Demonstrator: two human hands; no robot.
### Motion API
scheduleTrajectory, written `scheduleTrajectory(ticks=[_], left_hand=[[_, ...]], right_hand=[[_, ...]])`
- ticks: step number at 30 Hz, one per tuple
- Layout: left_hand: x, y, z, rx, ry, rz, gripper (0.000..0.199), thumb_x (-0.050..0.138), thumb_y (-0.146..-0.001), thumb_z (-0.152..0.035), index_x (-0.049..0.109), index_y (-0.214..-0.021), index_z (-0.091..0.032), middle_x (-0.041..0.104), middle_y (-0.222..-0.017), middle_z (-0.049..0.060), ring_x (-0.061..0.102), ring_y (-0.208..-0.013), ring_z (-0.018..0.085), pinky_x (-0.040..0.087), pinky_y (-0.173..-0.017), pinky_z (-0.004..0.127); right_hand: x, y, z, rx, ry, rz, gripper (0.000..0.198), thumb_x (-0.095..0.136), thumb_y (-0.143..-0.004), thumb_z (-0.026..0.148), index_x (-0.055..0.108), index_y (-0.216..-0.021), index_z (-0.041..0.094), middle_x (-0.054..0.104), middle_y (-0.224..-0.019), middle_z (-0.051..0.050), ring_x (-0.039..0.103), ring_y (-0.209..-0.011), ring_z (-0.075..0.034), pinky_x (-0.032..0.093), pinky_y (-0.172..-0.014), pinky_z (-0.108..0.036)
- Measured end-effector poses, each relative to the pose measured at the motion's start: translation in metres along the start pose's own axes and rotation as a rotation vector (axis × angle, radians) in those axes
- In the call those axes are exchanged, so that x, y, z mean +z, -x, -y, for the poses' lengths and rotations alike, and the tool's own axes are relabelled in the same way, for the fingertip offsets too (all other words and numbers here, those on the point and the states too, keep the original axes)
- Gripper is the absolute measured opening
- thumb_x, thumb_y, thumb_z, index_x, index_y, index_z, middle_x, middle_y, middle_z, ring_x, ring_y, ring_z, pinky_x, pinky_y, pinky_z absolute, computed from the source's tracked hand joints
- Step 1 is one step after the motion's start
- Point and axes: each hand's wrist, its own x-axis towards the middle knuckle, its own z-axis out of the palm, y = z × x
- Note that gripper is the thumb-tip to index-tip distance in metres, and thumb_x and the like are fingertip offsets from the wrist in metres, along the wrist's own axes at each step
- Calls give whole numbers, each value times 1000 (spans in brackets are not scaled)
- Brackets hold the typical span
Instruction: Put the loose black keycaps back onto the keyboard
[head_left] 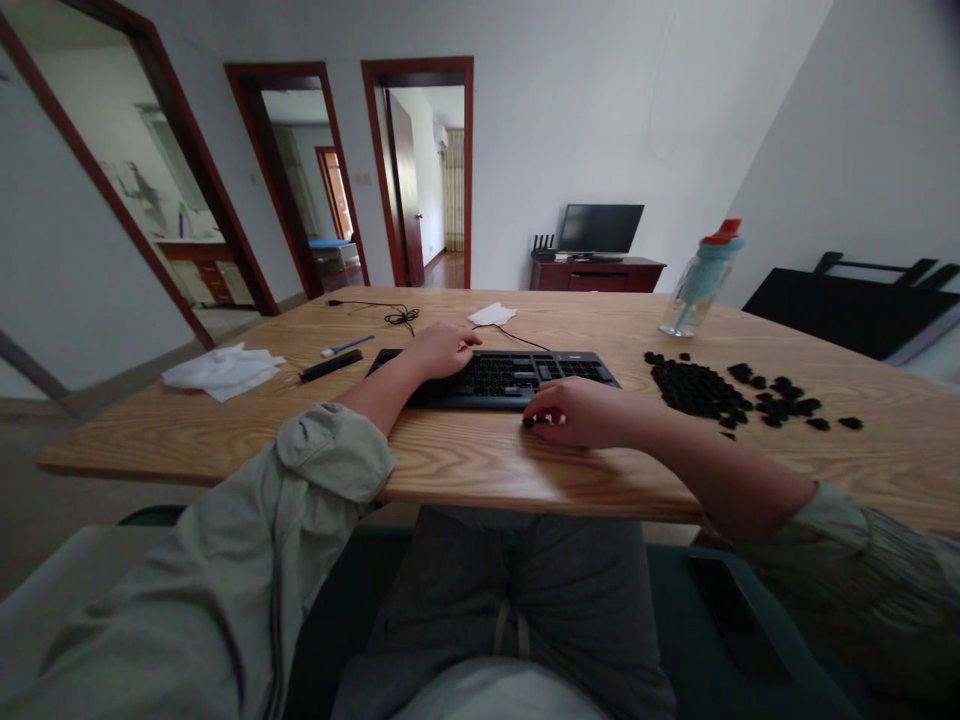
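A black keyboard lies on the wooden table in front of me, many of its key positions showing bare, with a few raised keycaps on it. My left hand rests palm down over its left part, fingers stretched to the right. Just off the keyboard's front edge, my right hand pinches a small black keycap between thumb and fingers. To the right, a block of loose black keycaps is laid out close together, with more scattered keycaps beside it.
Left on the table are crumpled white tissue, a black stick-like tool and a blue-handled brush. Behind the keyboard lie a coiled cable and another tissue. A water bottle stands at the back right.
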Motion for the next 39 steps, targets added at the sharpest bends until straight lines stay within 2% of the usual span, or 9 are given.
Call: scheduleTrajectory(ticks=[3, 6, 9, 11, 15, 20, 27, 32, 39], left_hand=[[-7, 5, -12, 51, 160, 22, 31, 57, -82, -22, 76, -106, -17, 76, -97, 5, 66, -85, 18, 49, -78, 26], [-15, 12, -27, 122, 278, 165, 24, 61, -82, -26, 78, -97, -17, 76, -87, 4, 65, -76, 15, 47, -70, 24], [-21, 15, -36, 130, 387, 280, 21, 65, -81, -30, 78, -89, -16, 74, -75, 2, 62, -66, 13, 44, -62, 23], [-22, 14, -36, 106, 477, 253, 23, 66, -81, -32, 78, -91, -15, 74, -75, 2, 62, -67, 13, 43, -62, 23], [-15, 6, -25, 23, 629, 99, 28, 68, -81, -33, 76, -99, -13, 76, -83, 5, 63, -70, 13, 46, -65, 23], [2, -4, -8, -82, 562, -51, 28, 75, -75, -33, 76, -96, -14, 75, -81, 4, 61, -65, 12, 44, -60, 23], [19, -17, 2, -114, 478, -109, 18, 72, -75, -24, 75, -89, -13, 75, -81, 5, 63, -68, 13, 47, -64, 24], [22, -20, 7, -93, 441, -61, 32, 68, -77, -21, 74, -108, -14, 76, -89, 6, 64, -70, 14, 49, -67, 25], [24, -24, 6, -153, 292, 47, 24, 68, -78, -21, 78, -99, -16, 77, -87, 5, 66, -74, 16, 50, -72, 26]], right_hand=[[-1, -16, 5, -33, -29, -19, 28, 60, -81, 21, 79, -102, 21, 76, -97, -6, 67, -77, -18, 48, -70, -27], [-4, -27, 11, -19, -71, -15, 27, 61, -80, 20, 79, -99, 22, 77, -91, -4, 64, -69, -16, 47, -67, -26], [-11, -34, 10, 13, -124, -44, 26, 62, -79, 18, 79, -97, 21, 76, -88, -3, 62, -66, -14, 45, -64, -25], [-15, -41, 2, 22, -146, -81, 25, 62, -80, 19, 79, -97, 21, 76, -84, -3, 60, -65, -13, 43, -63, -25], [-20, -66, -23, 109, -115, -205, 26, 62, -80, 20, 79, -101, 18, 75, -80, -4, 56, -61, -12, 39, -58, -25], [-12, -98, -43, 150, -155, -361, 27, 63, -83, 25, 79, -103, 19, 74, -78, -3, 55, -61, -12, 37, -57, -24], [7, -119, -53, 95, -198, -409, 26, 62, -83, 21, 78, -105, 18, 77, -93, -6, 62, -74, -15, 43, -69, -25], [13, -117, -66, 184, -205, -449, 31, 62, -84, 22, 73, -113, 17, 75, -96, -8, 63, -77, -16, 46, -72, -26], [18, -113, -78, 255, -205, -394, 19, 64, -86, 30, 72, -95, 16, 74, -93, -7, 62, -77, -15, 44, -68, -24]])
